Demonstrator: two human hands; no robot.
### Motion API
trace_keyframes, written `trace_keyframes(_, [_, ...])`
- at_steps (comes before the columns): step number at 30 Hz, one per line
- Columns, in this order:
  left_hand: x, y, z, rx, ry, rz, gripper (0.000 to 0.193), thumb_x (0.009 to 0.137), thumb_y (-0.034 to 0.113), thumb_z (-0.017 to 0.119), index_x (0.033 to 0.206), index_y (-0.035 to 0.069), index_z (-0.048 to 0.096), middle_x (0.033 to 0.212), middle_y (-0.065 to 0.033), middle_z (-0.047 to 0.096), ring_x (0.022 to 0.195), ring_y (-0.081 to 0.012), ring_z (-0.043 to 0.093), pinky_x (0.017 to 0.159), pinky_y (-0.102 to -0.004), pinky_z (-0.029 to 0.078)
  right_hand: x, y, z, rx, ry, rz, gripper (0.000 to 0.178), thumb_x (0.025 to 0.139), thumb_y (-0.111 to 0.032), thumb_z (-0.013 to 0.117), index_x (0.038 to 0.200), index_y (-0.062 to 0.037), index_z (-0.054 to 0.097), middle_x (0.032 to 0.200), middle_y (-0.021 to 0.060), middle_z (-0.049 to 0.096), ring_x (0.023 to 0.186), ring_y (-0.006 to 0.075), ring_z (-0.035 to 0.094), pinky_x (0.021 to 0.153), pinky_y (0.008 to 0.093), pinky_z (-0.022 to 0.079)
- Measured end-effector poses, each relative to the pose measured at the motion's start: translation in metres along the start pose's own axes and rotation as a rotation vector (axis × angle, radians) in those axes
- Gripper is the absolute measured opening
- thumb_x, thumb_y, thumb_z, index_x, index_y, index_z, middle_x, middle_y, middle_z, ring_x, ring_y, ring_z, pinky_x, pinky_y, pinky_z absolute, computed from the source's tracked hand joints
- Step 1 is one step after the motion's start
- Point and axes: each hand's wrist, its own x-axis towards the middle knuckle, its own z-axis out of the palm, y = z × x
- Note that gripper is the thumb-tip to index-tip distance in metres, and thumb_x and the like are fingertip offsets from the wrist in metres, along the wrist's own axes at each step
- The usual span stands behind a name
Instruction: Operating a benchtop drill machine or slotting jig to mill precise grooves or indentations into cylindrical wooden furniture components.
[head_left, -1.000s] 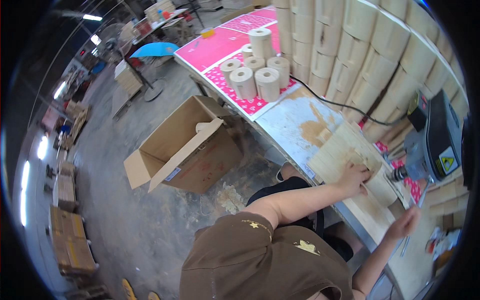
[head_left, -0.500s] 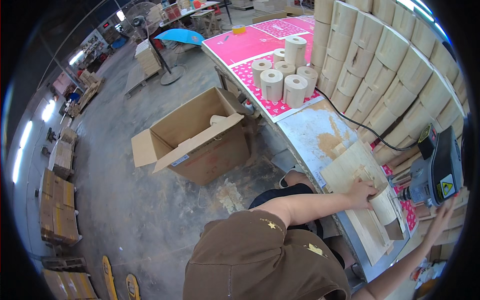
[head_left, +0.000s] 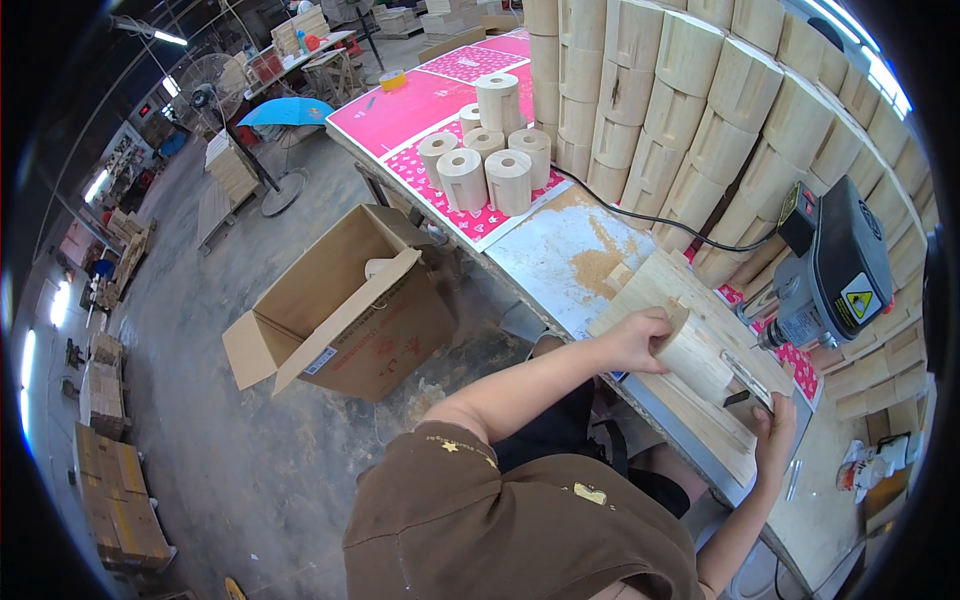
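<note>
A pale wooden cylinder (head_left: 695, 362) lies on its side on a wooden board jig (head_left: 640, 290) at the table edge. My left hand (head_left: 640, 340) grips its left end, thumb and fingers bent around the rim. Against its right end is a narrow slotted wooden piece (head_left: 752, 385) with a dark gap under it. My right hand (head_left: 774, 430) closes thumb and fingers on the outer end of that piece; whether it is joined to the cylinder I cannot tell. A grey drill press (head_left: 820, 265) stands just beyond, its chuck apart from the cylinder.
Several upright wooden cylinders (head_left: 462, 180) stand on pink patterned sheeting. Stacked cylinders (head_left: 690, 110) form a wall behind the table. Sawdust (head_left: 598, 262) lies beside the jig, and a black cable (head_left: 660, 218) runs to the drill. On the floor is an open cardboard box (head_left: 370, 345).
My right hand has come down from the side of the drill press to the slotted piece. My left hand stays on the cylinder. The whole view has shifted.
</note>
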Motion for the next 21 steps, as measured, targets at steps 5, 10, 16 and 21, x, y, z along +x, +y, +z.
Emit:
trace_keyframes(5, [-0.007,0.016,-0.051,0.225,-0.173,-0.061,0.036,0.053,0.014,0.079,0.083,0.002,0.063,0.079,-0.0091,0.053,0.076,-0.0214,0.055,0.067,-0.0294,0.046,-0.019,0.012,0.004,-0.042,0.051,-0.082,0.028,0.071,-0.004,0.062,0.098,0.0002,0.055,0.089,0.018,0.054,0.088,0.0363,0.049,0.077,0.0405,0.039])
trace_keyframes(10, [-0.001,0.034,-0.074,-0.151,0.065,-0.711,0.035,0.066,0.03,0.08,0.069,0.0,0.062,0.063,-0.002,0.058,0.056,-0.0066,0.051,0.05,-0.0222,0.042,-0.004,-0.013,0.008,-0.019,0.037,-0.04,0.027,0.071,-0.008,0.065,0.096,-0.001,0.057,0.088,0.0155,0.055,0.085,0.0348,0.049,0.074,0.0405,0.04])
trace_keyframes(16, [0.025,0.036,-0.034,-0.346,0.073,-0.939,0.046,0.071,0.04,0.074,0.071,-0.004,0.058,0.055,-0.0022,0.052,0.043,-0.0057,0.042,0.039,-0.0199,0.031,-0.01,-0.017,0.001,-0.017,0.009,0.011,0.027,0.074,-0.009,0.064,0.097,0.0003,0.055,0.088,0.0134,0.054,0.087,0.0316,0.049,0.076,0.0364,0.04])
trace_keyframes(21, [0.034,0.031,-0.026,-0.324,-0.028,-0.967,0.047,0.07,0.039,0.074,0.075,-0.005,0.058,0.057,-0.0025,0.054,0.043,-0.0058,0.042,0.039,-0.0197,0.031,-0.009,-0.002,-0.004,0.036,0.002,0.033,0.027,0.074,-0.008,0.065,0.098,-0.0007,0.055,0.088,0.0115,0.054,0.086,0.0297,0.05,0.076,0.0355,0.04])
